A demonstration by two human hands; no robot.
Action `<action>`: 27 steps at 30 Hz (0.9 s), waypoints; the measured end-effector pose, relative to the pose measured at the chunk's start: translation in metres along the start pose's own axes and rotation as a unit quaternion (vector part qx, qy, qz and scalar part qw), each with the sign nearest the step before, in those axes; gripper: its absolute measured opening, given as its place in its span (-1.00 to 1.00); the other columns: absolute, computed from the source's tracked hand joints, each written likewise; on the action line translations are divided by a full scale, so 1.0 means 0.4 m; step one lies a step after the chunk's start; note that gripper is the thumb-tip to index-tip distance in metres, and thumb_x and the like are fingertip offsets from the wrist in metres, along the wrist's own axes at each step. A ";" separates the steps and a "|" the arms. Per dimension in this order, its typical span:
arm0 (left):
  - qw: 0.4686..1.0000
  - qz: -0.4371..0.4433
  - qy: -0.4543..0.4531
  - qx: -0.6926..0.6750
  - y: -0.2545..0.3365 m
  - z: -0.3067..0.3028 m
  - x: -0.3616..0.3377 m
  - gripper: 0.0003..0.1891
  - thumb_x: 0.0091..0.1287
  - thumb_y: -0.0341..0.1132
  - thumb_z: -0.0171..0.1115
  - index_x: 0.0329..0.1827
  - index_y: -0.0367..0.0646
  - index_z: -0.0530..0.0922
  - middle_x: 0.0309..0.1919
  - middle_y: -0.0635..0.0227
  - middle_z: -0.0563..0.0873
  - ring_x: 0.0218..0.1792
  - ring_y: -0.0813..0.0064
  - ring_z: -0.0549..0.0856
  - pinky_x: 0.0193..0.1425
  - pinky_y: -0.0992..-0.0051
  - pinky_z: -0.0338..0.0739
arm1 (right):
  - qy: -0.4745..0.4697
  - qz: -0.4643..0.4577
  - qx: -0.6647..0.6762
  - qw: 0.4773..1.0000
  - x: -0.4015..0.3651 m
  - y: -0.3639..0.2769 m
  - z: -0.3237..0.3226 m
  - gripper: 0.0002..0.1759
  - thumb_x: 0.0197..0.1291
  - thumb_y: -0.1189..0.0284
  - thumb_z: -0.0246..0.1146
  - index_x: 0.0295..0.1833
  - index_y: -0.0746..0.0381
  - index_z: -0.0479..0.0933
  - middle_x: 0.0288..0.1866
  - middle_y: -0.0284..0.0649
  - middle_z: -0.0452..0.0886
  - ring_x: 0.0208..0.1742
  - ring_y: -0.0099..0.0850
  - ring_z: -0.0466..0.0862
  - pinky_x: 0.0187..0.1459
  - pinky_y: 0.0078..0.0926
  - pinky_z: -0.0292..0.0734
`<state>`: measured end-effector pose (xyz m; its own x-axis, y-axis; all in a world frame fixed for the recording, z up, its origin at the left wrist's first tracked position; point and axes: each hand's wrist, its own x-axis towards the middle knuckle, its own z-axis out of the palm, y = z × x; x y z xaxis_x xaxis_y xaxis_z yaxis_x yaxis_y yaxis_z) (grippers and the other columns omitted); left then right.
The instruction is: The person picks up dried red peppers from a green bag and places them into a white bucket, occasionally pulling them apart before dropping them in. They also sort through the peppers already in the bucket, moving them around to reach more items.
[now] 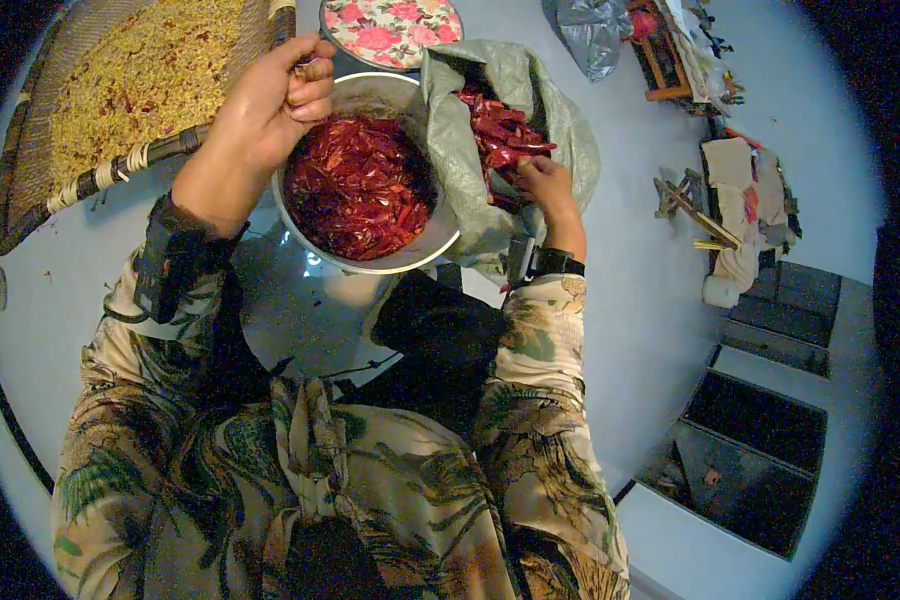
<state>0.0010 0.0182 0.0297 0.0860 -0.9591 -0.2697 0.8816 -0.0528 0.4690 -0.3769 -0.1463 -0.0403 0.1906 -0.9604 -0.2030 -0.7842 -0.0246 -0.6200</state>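
Observation:
Dried red chilies [365, 190] lie heaped in a round metal basin [443, 233] in front of me. My left hand [282, 105] is raised above the basin's left rim with its fingers curled closed; whatever it may hold is too small or hidden to make out. To the right, a grey-green woven sack [568, 130] stands open, with more whole dried red chilies [505, 125] inside. My right hand [548, 185] is at the mouth of this sack, thumb and fingers pinched on a dried red chili.
A large woven tray [120, 170] of yellow seeds [140, 75] with red bits lies at the left. Beyond the basin sits a round flower-patterned stool top [395, 30]. A grey plastic bag [590, 35], a small wooden frame [670, 60] and piled cloth [735, 190] are on the right.

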 end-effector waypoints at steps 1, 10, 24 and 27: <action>1.000 0.002 -0.002 0.001 -0.001 0.002 -0.004 -0.87 0.37 -0.27 0.03 -0.25 -0.13 0.39 -0.59 0.54 0.35 -0.73 0.74 0.21 -0.72 0.70 0.08 | -0.026 -0.009 0.034 0.999 -0.007 -0.011 0.010 -0.67 0.15 0.29 0.23 -0.05 0.28 0.56 -0.35 -0.30 0.60 -0.35 -0.55 0.56 -0.39 -0.61 0.41; 1.000 0.000 0.000 0.011 -0.002 0.006 -0.009 -0.83 0.39 -0.25 -0.01 -0.34 -0.12 0.34 -0.60 0.56 0.33 -0.73 0.75 0.20 -0.72 0.70 0.08 | 0.054 -0.049 0.090 0.993 0.009 0.020 0.014 -0.51 0.15 0.43 0.23 0.19 0.38 0.40 -0.02 -0.15 0.59 -0.06 -0.42 0.58 -0.02 -0.53 0.46; 1.000 -0.003 0.007 0.001 0.015 0.023 -0.036 -0.83 0.43 -0.32 -0.12 -0.32 -0.18 0.32 -0.59 0.51 0.29 -0.70 0.69 0.15 -0.66 0.67 0.06 | -0.319 -0.178 -0.076 0.928 -0.102 -0.231 0.329 -0.29 0.08 0.10 0.32 0.24 0.29 0.34 0.04 -0.03 0.56 0.07 -0.32 0.55 0.09 -0.42 0.40; 1.000 0.003 -0.011 -0.017 0.017 0.016 -0.038 -0.84 0.42 -0.32 -0.12 -0.33 -0.17 0.32 -0.59 0.52 0.29 -0.69 0.70 0.14 -0.65 0.67 0.05 | -0.343 -0.097 -0.140 0.924 -0.066 -0.145 0.402 0.02 -0.05 -0.05 0.35 0.37 0.31 0.09 0.27 0.12 0.33 0.32 -0.07 0.32 0.30 -0.28 0.20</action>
<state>0.0027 0.0307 0.0424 0.0821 -0.9652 -0.2482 0.8959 -0.0375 0.4426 -0.2416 -0.0749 -0.1209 0.5968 -0.5312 -0.6014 -0.8003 -0.3406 -0.4934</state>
